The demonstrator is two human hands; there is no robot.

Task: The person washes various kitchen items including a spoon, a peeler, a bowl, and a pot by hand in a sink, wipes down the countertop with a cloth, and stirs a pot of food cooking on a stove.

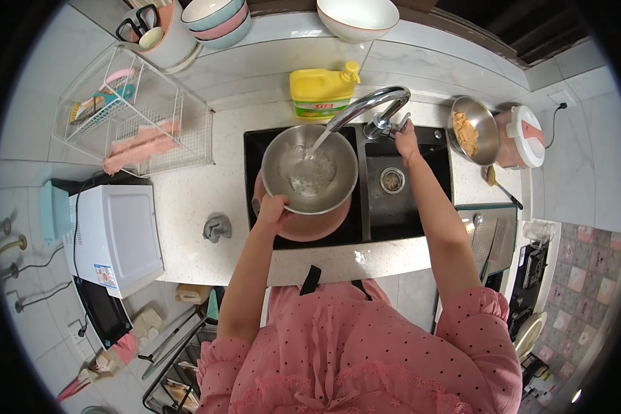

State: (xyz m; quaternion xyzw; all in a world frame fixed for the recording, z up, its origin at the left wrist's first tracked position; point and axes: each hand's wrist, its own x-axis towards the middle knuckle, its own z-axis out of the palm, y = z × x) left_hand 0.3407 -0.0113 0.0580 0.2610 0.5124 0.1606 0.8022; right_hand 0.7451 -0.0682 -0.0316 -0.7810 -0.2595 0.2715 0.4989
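A stainless-steel bowl point(336, 194) is held over the left basin of a black double sink point(365, 227), and water runs into it from the chrome faucet point(365, 101). My left hand point(275, 212) grips the bowl's near-left rim. Beneath the bowl, partly hidden, sits a pink basin point(310, 227). My right hand point(407, 142) is on the lever at the faucet's right side; its fingers are partly hidden. A metal drain strainer point(392, 180) shows in the right basin.
A yellow dish-soap bottle point(323, 88) stands behind the sink. At the right are a steel bowl of orange-tan pieces point(466, 135), a white-lidded container point(522, 137) and a cutting board point(489, 235). Leftward are a wire rack point(186, 139), a grey cloth point(217, 227) and a white microwave point(119, 233).
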